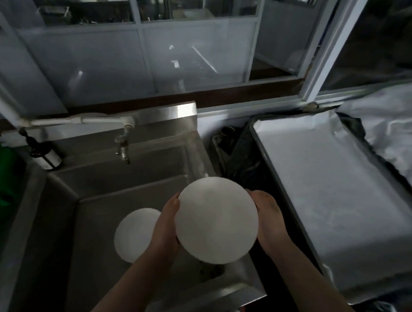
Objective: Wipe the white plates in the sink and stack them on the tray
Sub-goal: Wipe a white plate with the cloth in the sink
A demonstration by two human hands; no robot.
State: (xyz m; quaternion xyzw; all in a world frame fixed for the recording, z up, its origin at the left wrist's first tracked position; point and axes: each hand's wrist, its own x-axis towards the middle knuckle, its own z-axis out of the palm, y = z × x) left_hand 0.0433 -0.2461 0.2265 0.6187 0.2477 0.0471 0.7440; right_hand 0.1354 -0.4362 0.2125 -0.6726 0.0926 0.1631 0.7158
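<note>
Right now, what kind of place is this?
Probably a commercial kitchen's dishwashing station: a deep stainless steel sink with a wall tap, and a large lined tray beside it, with glazed partitions behind.

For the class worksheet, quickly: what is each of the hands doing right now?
Left hand: grips the left edge of the raised white plate.
Right hand: grips the same plate's right edge.

No text, label, brand, number or sign can be read anywhere; the bottle [43, 153] well up and left of the gripped plate [216, 219] has a pale band, too dim and blurred to read.
</note>
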